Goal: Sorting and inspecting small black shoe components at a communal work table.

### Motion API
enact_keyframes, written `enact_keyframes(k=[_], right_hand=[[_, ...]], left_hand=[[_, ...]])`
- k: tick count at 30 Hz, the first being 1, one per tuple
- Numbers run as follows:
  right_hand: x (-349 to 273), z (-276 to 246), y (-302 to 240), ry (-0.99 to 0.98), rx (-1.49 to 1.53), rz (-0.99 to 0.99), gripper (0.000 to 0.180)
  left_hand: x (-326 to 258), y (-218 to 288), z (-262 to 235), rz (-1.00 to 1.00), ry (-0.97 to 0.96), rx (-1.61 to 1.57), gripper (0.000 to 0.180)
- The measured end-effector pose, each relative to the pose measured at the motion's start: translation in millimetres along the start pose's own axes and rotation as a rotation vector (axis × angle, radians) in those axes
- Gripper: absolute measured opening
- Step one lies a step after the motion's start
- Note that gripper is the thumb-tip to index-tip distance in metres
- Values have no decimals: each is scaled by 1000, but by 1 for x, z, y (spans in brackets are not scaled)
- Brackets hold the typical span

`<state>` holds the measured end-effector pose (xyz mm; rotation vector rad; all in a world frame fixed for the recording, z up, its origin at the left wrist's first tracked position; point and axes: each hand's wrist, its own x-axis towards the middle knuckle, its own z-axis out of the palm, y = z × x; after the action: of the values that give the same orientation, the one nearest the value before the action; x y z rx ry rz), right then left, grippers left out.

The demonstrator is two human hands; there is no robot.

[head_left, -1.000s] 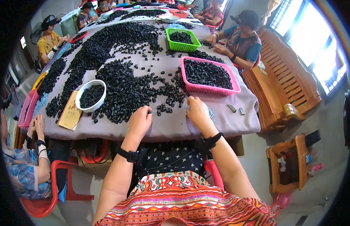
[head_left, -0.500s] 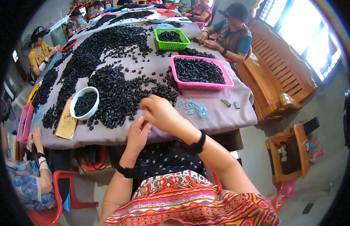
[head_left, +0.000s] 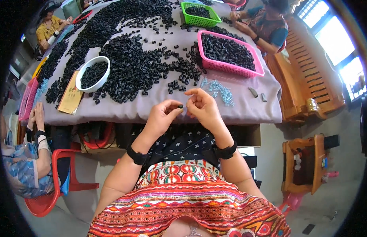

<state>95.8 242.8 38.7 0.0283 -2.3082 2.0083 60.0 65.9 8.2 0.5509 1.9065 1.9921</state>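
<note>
Between the thumb and forefinger of my left hand point(head_left: 161, 117) is a small black cylindrical piece point(head_left: 180, 106), pinched at the table's near edge. My right hand point(head_left: 205, 110) is close beside it, thumb and forefinger curled toward each other; anything in that pinch is too small to make out. A large heap of similar black pieces point(head_left: 130, 65) spreads over the cloth beyond my hands. Just past my right hand lies a scatter of small clear-blue pieces point(head_left: 223, 93). To the left, a white bowl point(head_left: 102, 83) holds thinner black pieces.
A pink basket point(head_left: 231, 70) and a green basket point(head_left: 201, 20), both with black pieces, stand on the grey-clothed table point(head_left: 246, 114). A yellow booklet point(head_left: 70, 100) lies by the bowl. Co-workers sit along both sides; a red chair point(head_left: 55, 185) is at my left, a wooden bench point(head_left: 306, 83) at right.
My right hand has drawn back from the edge of the black heap to beside my left hand. The black piece in my left fingers now shows. The view has tipped downward.
</note>
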Motion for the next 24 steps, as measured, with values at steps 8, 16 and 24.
enact_keyframes(k=[8, 16, 24], right_hand=[[-8, 0, 1, -10, 33, 0, 25], [-13, 4, -1, 32, -168, -91, 29], [-9, 6, 8, 33, -71, -69, 30]], left_hand=[[-8, 6, 4, 5, -35, 159, 18], [-8, 2, -1, 19, -74, 178, 23], [0, 0, -4, 27, 15, -90, 16]])
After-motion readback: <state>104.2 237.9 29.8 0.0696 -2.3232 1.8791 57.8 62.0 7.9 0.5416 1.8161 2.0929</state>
